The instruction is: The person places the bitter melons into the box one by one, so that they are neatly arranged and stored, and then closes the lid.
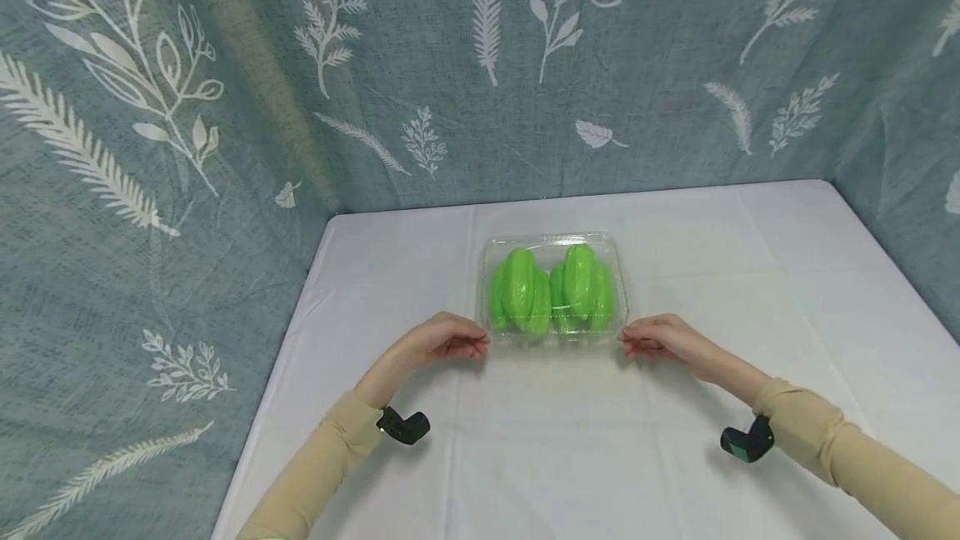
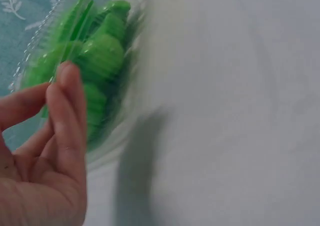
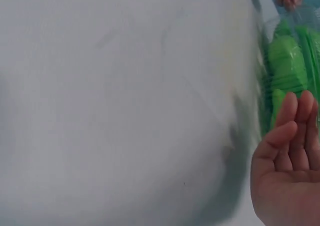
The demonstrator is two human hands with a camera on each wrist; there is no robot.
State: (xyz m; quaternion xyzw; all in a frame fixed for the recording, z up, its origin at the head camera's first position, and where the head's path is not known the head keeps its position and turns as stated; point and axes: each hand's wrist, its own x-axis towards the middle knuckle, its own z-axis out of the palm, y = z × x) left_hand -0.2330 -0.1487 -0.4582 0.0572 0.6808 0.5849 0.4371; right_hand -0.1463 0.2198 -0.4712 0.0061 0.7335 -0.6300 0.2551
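Note:
A clear plastic clamshell box (image 1: 551,242) lies on the white table. Inside it are two bright green, ridged, lobed pieces (image 1: 519,286) that look like star fruit, side by side. My left hand (image 1: 448,336) is at the box's near left corner, with thumb and fingertips pinching its rim. At the near right corner my right hand (image 1: 663,340) holds the rim with its fingertips. In the right wrist view its thumb lies close to the fingers, and the exact contact is hard to see. The green pieces show through the clear plastic in both wrist views.
A white cloth (image 1: 540,465) covers the table. Behind and on the left hangs a blue-green curtain (image 1: 450,65) with white leaf prints. Each wrist carries a small black camera, the left one (image 1: 405,426) and the right one (image 1: 747,440) hanging over the cloth.

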